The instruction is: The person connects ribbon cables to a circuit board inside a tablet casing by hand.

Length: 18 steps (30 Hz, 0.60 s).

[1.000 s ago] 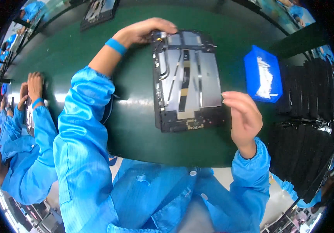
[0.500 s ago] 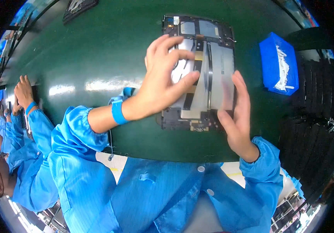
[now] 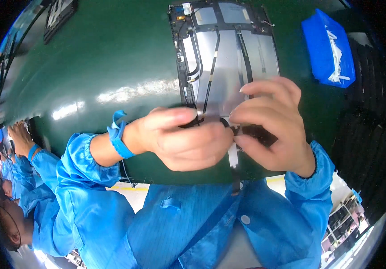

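An opened tablet chassis [image 3: 226,49] lies on the green table [image 3: 112,62], its silver shielding and black flex cables facing up. My left hand [image 3: 179,139] and my right hand [image 3: 273,125] meet over its near edge. Both pinch a thin black flex strip [image 3: 235,166] with a white tab that hangs down from between the fingers. My left wrist wears a blue strap [image 3: 119,134]. The chassis's near end is hidden behind my hands.
A blue parts bin [image 3: 329,49] with white pieces stands at the right, beside stacked black trays [image 3: 368,134]. Another dark device [image 3: 58,15] lies at the far left. A co-worker in blue [image 3: 18,179] works at the left, hands on the table.
My left hand came off the chassis top and dropped to its near edge, joining my right hand on the flex strip. The view has moved closer to the chassis.
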Tool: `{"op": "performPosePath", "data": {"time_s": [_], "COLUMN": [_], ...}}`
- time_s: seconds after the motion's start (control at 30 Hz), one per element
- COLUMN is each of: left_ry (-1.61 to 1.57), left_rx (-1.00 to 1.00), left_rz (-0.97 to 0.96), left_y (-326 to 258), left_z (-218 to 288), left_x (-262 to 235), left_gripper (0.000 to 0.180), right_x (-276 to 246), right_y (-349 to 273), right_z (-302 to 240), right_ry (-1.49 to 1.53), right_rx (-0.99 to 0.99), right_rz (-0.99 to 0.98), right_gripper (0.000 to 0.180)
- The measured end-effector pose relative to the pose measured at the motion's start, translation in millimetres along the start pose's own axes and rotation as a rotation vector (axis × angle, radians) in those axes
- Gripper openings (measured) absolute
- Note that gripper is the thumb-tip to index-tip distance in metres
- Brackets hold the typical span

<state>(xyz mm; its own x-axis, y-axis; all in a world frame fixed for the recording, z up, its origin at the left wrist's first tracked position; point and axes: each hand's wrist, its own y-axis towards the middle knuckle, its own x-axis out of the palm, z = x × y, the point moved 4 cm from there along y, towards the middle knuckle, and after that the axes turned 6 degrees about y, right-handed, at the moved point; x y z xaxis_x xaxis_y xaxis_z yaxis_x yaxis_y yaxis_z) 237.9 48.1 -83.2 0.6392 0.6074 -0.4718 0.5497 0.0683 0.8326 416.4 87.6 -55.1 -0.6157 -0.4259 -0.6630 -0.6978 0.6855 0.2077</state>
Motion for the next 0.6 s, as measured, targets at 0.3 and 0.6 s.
{"op": "performPosePath", "data": {"time_s": [0.3,0.6], "left_ry": [-0.145,-0.625], "left_rx": [0.042,-0.303], "left_rz": [0.036,-0.365], "left_y": [-1,12], "left_z": [8,1], "left_x": [4,8], "left_gripper": [0.015,0.02], "right_x": [15,-104], "right_y": [1,-33], "right_z": [0,59], "right_ry": [-0.136,-0.593], "right_rx": [-0.024,0.172], "right_rz": [0.066,0.801], "right_gripper": [0.017,0.025]}}
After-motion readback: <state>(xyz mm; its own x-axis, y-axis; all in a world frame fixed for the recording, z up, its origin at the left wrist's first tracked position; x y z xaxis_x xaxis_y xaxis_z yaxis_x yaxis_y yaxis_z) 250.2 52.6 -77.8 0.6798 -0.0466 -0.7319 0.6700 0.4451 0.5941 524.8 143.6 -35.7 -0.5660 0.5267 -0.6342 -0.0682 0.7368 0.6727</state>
